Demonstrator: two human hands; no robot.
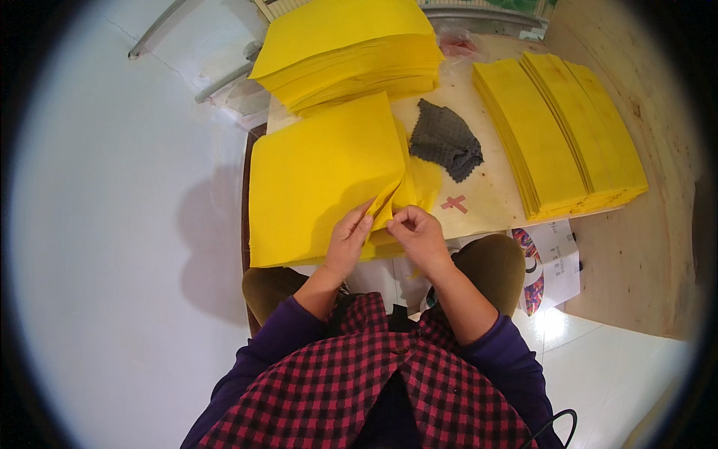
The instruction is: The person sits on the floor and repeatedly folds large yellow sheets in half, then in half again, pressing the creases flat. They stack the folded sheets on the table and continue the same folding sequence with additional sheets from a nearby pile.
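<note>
A wide stack of yellow sheets [314, 165], paper or thin cloth, lies on the table in front of me. At its near right corner, my left hand [347, 236] pinches the lifted edge of the top sheet between thumb and fingers. Close beside it, my right hand [420, 235] has its fingertips closed on a folded-up corner of yellow sheet [385, 211]. The raised edges form a narrow gap between both hands. How many layers each hand holds cannot be made out.
A taller yellow stack [344, 34] stands behind. Narrow yellow bundles [557, 135] lie at the right, beside a wooden panel [636, 172]. A crumpled dark grey cloth [446, 140] and a red tape cross [454, 203] are on the table [490, 196]. Below sits a white printed box [557, 262].
</note>
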